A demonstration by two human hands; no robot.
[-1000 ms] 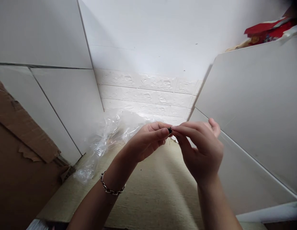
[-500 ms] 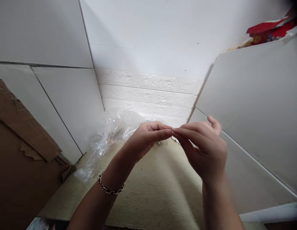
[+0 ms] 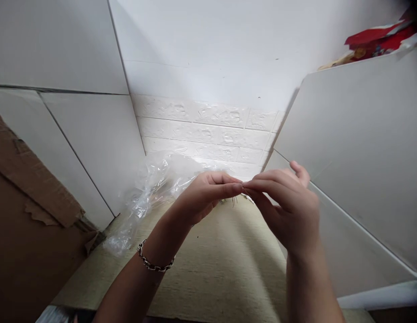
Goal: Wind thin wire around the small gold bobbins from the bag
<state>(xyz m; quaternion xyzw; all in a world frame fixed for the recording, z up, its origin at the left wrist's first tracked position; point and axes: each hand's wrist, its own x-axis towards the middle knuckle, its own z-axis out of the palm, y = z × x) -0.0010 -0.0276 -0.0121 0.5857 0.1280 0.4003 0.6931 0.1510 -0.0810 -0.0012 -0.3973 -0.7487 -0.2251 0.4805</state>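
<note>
My left hand (image 3: 213, 193), with a chain bracelet (image 3: 154, 264) at its wrist, is closed in a pinch, thumb against fingers. My right hand (image 3: 285, 202) also pinches, its thumb and forefinger tips meeting the left fingertips; one of its other fingers sticks up. Something tiny and thin sits between the fingertips, too small to name. Thin strands (image 3: 234, 202) hang just below the left fingertips. Both hands are above a pale greenish surface (image 3: 211, 269).
Crumpled clear plastic (image 3: 141, 202) lies behind and left of my left hand. Torn brown cardboard (image 3: 36, 179) stands at the left. White panels (image 3: 363, 157) rise on both sides, with red packaging (image 3: 380, 42) on top at the right. A white brick-pattern wall (image 3: 208, 130) is behind.
The hands hold nearly the same pose, fingertips still together. The right hand has tilted very slightly, and the view has shifted a little.
</note>
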